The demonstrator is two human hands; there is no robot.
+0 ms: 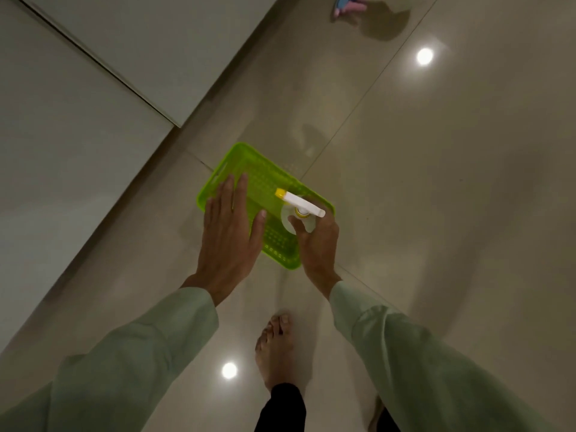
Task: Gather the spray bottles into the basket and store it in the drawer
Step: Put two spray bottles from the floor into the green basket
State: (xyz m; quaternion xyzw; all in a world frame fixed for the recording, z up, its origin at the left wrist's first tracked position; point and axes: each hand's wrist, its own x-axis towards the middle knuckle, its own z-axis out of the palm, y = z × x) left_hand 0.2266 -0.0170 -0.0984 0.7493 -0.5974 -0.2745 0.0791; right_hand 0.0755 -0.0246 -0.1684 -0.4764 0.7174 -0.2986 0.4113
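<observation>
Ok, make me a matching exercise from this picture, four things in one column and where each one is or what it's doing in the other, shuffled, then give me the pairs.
Column one:
1. green basket
2. white spray bottle
3. left hand
4. pink and blue object

Column two:
A. gripped by the right hand above the basket
B. at the far top edge of the floor
C. open, palm down, above the basket
D. on the floor beside the cabinet front

Pairs: 1-D, 2-A, 3-C, 4-B

No readable text, label or number on the spray bottle [299, 210] or basket [268, 182].
</observation>
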